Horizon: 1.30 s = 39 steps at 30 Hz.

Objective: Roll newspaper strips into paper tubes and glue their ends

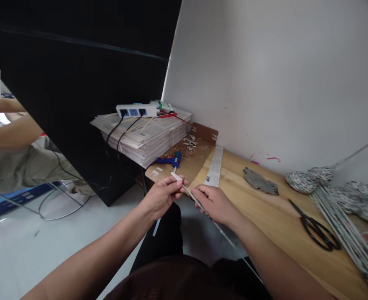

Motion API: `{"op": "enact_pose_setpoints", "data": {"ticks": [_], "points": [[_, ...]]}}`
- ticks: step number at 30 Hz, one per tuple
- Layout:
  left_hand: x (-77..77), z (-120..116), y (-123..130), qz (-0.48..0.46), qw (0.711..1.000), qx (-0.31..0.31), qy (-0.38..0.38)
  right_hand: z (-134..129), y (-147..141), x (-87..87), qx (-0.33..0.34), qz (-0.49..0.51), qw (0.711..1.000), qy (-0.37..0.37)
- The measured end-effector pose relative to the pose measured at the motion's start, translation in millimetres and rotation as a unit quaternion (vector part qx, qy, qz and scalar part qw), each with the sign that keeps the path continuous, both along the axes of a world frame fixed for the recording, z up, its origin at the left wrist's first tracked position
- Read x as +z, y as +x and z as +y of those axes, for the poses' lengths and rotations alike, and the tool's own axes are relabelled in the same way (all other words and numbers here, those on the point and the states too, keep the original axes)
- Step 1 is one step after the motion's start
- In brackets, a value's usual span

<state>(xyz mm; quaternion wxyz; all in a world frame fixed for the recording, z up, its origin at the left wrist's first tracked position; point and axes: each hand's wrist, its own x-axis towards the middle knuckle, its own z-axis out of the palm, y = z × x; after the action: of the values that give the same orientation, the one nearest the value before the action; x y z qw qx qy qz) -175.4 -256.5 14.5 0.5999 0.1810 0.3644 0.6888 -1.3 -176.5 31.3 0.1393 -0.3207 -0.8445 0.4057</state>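
In the middle of the head view my left hand (pixel 163 195) is closed, pinching the pale end of a thin rolled paper stick (pixel 223 234). My right hand (pixel 213 203) grips the same stick a little further down, its fingers curled around it. From there the stick slants down to the right, past my lap. A narrow white strip (pixel 157 228) hangs below my left hand; its upper part is hidden. Just beyond my fingers, a blue glue gun (pixel 173 159) lies on a brown board (pixel 195 164).
A power strip (pixel 136 111) rests on a tall paper stack (pixel 143 146). White scraps (pixel 190 143) litter the board. Rightward on the wooden table (pixel 249 212) are a paper strip (pixel 214 166), grey cloth (pixel 261 181), black scissors (pixel 317 229) and bundled paper sticks (pixel 343 229). Another person's arm (pixel 11 131) shows left.
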Motion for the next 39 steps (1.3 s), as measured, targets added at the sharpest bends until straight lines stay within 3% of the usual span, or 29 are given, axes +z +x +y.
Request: {"op": "enact_pose_setpoints", "data": {"ticks": [6, 8, 10, 14, 17, 22, 26, 30, 32, 34, 37, 39], "points": [[-17.2, -42.2, -38.1, 0.005, 0.996, 0.070, -0.048, 24.6, -43.8, -28.6, -0.067, -0.012, 0.998, -0.019], [-20.7, -52.1, -46.3, 0.001, 0.995, 0.079, -0.066, 35.3, -64.2, -28.9, -0.100, 0.008, 0.995, -0.028], [-23.5, -58.4, -51.4, -0.005, 0.994, 0.083, -0.075, 43.8, -88.7, -24.5, -0.133, 0.014, 0.987, -0.086], [-29.5, -61.7, -56.6, -0.017, 0.992, 0.095, -0.077, 49.2, -144.5, -18.9, -0.113, 0.004, 0.983, -0.143], [-34.9, -59.8, -59.6, -0.018, 0.992, 0.099, -0.080, 52.5, -181.5, -24.0, -0.114, -0.012, 0.984, -0.138], [-44.3, -57.5, -65.2, -0.016, 0.991, 0.098, -0.091, 70.6, -209.6, -26.4, -0.131, -0.077, 0.979, -0.134], [-47.2, -57.8, -67.3, -0.020, 0.991, 0.097, -0.093, 69.7, -190.2, -26.4, -0.158, -0.043, 0.977, -0.137], [-42.6, -56.7, -63.3, -0.025, 0.992, 0.086, -0.091, 52.2, -144.2, -33.2, -0.198, 0.021, 0.968, -0.151], [-38.0, -53.5, -59.8, -0.028, 0.993, 0.080, -0.086, 42.9, -119.3, -33.0, -0.227, 0.107, 0.954, -0.167], [-32.2, -48.1, -56.2, -0.030, 0.993, 0.078, -0.079, 33.5, -96.0, -26.9, -0.219, 0.203, 0.940, -0.165], [-22.7, -37.7, -51.0, -0.029, 0.995, 0.078, -0.063, 15.8, -64.5, -7.9, -0.185, 0.291, 0.934, -0.094], [-16.8, -31.7, -47.3, -0.026, 0.996, 0.071, -0.046, 1.8, -45.8, 6.2, -0.187, 0.353, 0.914, -0.066]]}}
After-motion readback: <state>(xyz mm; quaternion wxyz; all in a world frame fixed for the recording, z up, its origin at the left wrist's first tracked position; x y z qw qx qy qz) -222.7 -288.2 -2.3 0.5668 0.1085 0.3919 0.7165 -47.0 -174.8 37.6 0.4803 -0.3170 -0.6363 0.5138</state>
